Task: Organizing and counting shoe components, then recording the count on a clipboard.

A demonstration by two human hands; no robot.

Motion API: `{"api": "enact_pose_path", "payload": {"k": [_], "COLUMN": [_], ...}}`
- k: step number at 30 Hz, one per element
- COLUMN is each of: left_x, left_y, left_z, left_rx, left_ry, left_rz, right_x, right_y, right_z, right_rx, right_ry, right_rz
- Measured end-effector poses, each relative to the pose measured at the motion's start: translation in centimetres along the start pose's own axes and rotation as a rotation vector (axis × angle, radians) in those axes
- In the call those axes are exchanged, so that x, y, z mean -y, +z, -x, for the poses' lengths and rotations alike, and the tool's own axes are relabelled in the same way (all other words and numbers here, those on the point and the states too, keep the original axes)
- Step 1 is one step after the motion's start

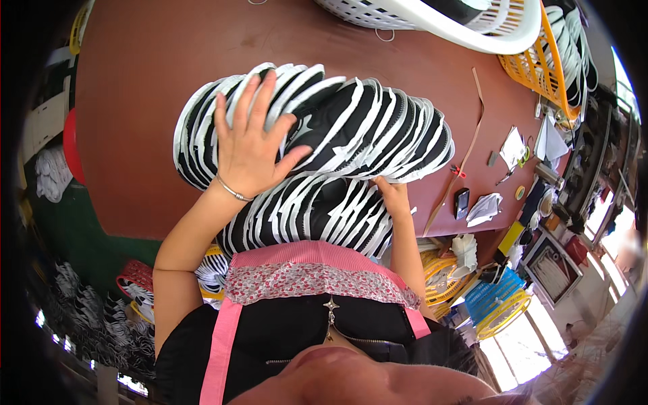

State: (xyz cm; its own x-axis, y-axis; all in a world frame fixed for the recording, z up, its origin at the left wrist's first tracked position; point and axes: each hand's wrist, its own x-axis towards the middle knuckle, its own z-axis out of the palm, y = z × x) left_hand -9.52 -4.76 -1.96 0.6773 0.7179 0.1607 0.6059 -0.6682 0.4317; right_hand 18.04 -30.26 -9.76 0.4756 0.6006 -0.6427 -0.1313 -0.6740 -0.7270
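Two rows of overlapping black pieces edged in white, shaped like shoe uppers, lie fanned out in front of me. The far row (378, 128) spreads across the table, and the near row (304, 209) sits between it and my body. My left hand (250, 152) rests on the far row's left part with its fingers spread. At the right, where the rows meet, my right hand (395, 198) grips the lower edge of the far row, its thumb against the pieces. Its other fingers are mostly hidden.
The reddish-brown table (142, 101) bears a white basket (472, 37) at the back. An orange basket (540, 74) stands at the right. Near the right edge lie a brown strap (480, 94), red-handled snips (458, 171), a black phone-like device (462, 203) and white scraps (484, 208).
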Motion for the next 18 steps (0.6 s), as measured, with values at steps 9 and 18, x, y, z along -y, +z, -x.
{"api": "enact_pose_path", "payload": {"k": [9, 18], "left_x": [-2.3, -2.8], "left_y": [1.8, 2.9], "left_z": [-0.5, -1.0], "left_rx": [-0.020, 0.151], "left_ry": [-0.089, 0.435], "left_rz": [-0.041, 0.045], "right_x": [-1.1, -0.7], "right_y": [0.6, 0.8], "right_z": [-0.4, -0.6], "right_rx": [-0.009, 0.053], "right_ry": [-0.112, -0.068], "right_rz": [-0.049, -0.143]}}
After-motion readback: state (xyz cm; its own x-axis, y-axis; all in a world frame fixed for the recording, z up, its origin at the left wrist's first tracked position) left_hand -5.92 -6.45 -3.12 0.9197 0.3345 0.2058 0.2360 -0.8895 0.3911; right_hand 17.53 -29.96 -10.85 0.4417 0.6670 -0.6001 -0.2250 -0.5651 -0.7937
